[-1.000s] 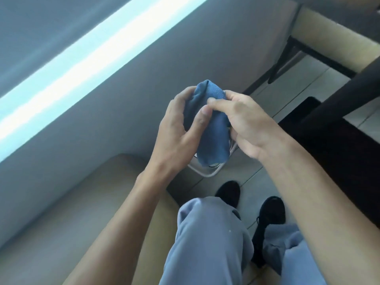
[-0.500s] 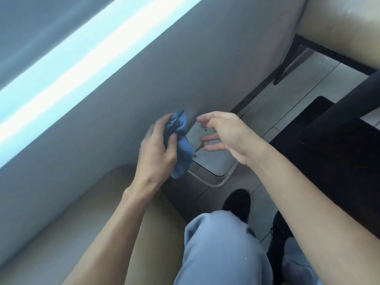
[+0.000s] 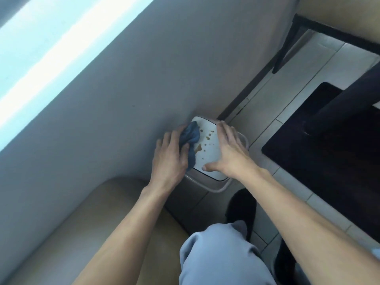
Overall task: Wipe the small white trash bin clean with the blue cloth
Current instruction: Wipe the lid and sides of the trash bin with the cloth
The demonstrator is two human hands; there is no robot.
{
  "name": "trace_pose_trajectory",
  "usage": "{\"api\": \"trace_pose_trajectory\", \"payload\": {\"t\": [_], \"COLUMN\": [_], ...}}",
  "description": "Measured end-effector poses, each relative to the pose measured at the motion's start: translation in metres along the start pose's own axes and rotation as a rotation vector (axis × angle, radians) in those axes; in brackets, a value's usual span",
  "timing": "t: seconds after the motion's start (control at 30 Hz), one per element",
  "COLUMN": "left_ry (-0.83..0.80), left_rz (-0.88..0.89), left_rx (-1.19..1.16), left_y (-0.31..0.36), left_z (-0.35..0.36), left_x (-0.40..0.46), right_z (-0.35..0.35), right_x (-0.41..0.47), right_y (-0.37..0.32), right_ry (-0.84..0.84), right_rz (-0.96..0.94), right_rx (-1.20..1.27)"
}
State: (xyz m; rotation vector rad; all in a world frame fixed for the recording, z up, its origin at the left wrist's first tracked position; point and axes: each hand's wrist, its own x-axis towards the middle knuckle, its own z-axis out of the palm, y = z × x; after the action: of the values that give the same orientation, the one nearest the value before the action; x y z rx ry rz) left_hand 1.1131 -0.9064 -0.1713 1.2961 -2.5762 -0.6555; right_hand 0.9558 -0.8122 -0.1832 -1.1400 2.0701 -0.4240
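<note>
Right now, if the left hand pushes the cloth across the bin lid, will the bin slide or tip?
Probably light: the bin looks like small thin plastic. The right hand lies flat on its lid, likely steadying it. The bunched cloth under the left hand looks floppy.

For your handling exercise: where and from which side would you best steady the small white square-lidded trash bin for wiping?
Probably the small white trash bin lid's right edge, from the right, as the right hand does. The wall blocks the far side; the left hand presses the blue cloth on the left.
</note>
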Motion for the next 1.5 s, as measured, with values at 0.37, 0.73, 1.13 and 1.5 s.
{"api": "trace_pose_trajectory", "payload": {"t": [0.37,0.73,1.13,1.5], "left_ry": [0.014,-0.068,-0.011,-0.070], "left_rz": [0.120,0.131,0.021,0.216], "left_rx": [0.055,0.230,0.208,0.173], "left_y": [-0.005,0.023,0.001,0.000], "left_z": [0.022,0.025,0.018,0.016], "left_x": [0.033,0.059,0.027,0.019], "right_z": [0.011,0.007,0.010,0.013], "right_x": [0.000,0.001,0.005,0.005], "right_y": [-0.003,-0.012,-0.010,-0.009], "right_ry": [-0.020,-0.085,-0.081,-0.066], "right_rz": [-0.015,0.035,0.039,0.042], "right_rx": [-0.075,-0.174,-0.193,-0.227]}}
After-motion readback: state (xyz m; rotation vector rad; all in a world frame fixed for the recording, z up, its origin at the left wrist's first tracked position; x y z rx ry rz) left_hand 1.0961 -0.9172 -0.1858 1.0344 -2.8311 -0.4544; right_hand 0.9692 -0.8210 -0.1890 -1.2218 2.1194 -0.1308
